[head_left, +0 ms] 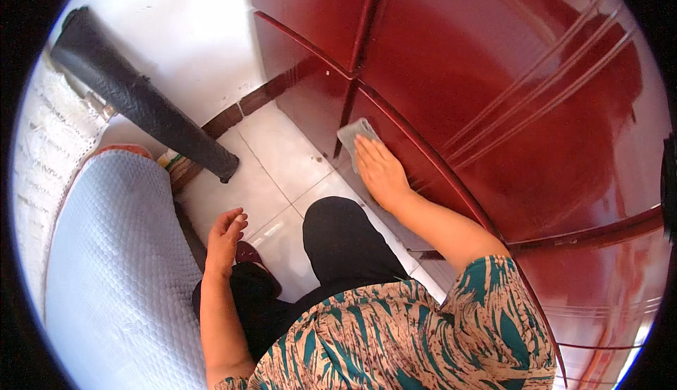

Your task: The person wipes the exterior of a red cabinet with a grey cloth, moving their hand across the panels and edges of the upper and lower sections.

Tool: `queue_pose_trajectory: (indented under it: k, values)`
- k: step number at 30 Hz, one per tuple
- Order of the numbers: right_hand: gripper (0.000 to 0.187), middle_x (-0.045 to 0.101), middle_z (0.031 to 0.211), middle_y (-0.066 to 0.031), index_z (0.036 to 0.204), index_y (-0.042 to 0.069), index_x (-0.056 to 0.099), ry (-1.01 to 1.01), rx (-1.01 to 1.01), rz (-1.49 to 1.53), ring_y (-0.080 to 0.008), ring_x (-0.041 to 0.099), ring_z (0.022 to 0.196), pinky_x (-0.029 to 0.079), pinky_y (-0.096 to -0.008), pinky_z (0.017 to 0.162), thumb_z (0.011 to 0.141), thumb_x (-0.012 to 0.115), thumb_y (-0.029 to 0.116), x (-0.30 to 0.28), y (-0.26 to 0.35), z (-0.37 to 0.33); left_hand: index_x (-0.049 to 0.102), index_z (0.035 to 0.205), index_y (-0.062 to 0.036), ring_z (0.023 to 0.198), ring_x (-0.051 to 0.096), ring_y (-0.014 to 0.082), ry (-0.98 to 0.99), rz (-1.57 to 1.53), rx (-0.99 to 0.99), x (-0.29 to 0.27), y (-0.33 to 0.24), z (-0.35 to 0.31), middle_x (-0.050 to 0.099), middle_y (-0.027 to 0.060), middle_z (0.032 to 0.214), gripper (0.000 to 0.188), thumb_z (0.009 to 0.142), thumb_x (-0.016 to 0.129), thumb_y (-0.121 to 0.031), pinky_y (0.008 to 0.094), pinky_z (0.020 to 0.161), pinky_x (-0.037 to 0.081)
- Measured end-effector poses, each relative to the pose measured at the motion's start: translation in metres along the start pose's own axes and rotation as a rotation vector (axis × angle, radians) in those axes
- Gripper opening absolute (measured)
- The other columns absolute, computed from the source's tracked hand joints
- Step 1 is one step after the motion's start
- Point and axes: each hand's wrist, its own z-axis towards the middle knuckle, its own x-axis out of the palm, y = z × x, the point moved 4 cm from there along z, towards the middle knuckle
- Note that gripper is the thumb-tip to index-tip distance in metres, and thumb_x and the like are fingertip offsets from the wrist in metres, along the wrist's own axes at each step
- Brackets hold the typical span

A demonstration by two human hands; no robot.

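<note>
My right hand [381, 173] lies with its fingers pressed over a folded grey cloth [350, 135]. The cloth is against the lower panel of a glossy dark red cabinet [437, 72], just beneath its long curved trim. Part of the cloth is hidden under my fingers and palm. To the left, my left hand [225, 240] hangs in the air near my knee, its fingers loosely bent and apart, with nothing seen in it.
A long dark roll [144, 97] leans at the upper left, its lower end by the tiled floor [257, 175]. Beside my left arm is a bed or seat with a light blue quilted cover [120, 249]. White lace fabric [49, 129] hangs at the far left.
</note>
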Motion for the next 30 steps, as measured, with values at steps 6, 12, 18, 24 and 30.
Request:
queue_pose_trajectory:
  k: [6,12,18,24,30]
  values:
    - [0.046,0.034,0.148,-0.0114,0.133,0.002,0.048,0.280,-0.132,-0.245,-0.0224,0.025,0.140,0.016,-0.0379,0.114,0.091,0.042,0.020,0.003,0.002,0.047,0.058,0.120,0.0007,0.100,0.060,0.0189,-0.046,0.010,0.070,0.001,0.000,0.000,0.064,0.0096,0.109,0.038,0.091,0.059,-0.024,0.0301,0.088,0.044]
    - [0.051,0.028,0.152,-0.0079,0.140,0.007,0.042,0.548,-0.488,-0.446,-0.0235,0.020,0.142,0.013,-0.0418,0.114,0.095,0.034,0.031,0.051,0.035,-0.045,0.059,0.118,0.0000,0.102,0.061,0.0204,-0.026,0.053,0.126,0.009,-0.007,-0.004,0.065,0.0128,0.111,0.034,0.091,0.058,-0.022,0.0307,0.088,0.047]
    - [0.052,0.032,0.150,-0.0093,0.136,0.007,0.048,0.850,-0.703,-0.265,-0.0244,0.022,0.141,0.011,-0.0431,0.113,0.093,0.037,0.035,0.071,0.059,-0.173,0.058,0.117,0.0014,0.102,0.061,0.0192,0.006,0.031,0.181,0.012,-0.031,-0.018,0.064,0.0130,0.111,0.034,0.092,0.058,-0.021,0.0297,0.089,0.046]
    - [0.054,0.032,0.150,-0.0092,0.138,0.007,0.045,0.860,-0.732,-0.266,-0.0250,0.022,0.141,0.011,-0.0430,0.114,0.093,0.038,0.036,0.077,0.056,-0.181,0.053,0.123,0.0003,0.109,0.057,0.0194,0.137,-0.161,0.177,0.024,-0.050,-0.028,0.062,0.0131,0.116,0.035,0.095,0.055,-0.021,0.0315,0.097,0.041]
    - [0.051,0.028,0.152,-0.0087,0.140,0.004,0.041,0.698,-0.383,-0.257,-0.0242,0.021,0.142,0.012,-0.0376,0.115,0.094,0.038,0.026,0.084,0.034,-0.050,0.056,0.121,-0.0002,0.104,0.059,0.0202,0.060,0.075,0.174,0.025,-0.047,-0.025,0.063,0.0129,0.112,0.035,0.093,0.057,-0.021,0.0318,0.091,0.045]
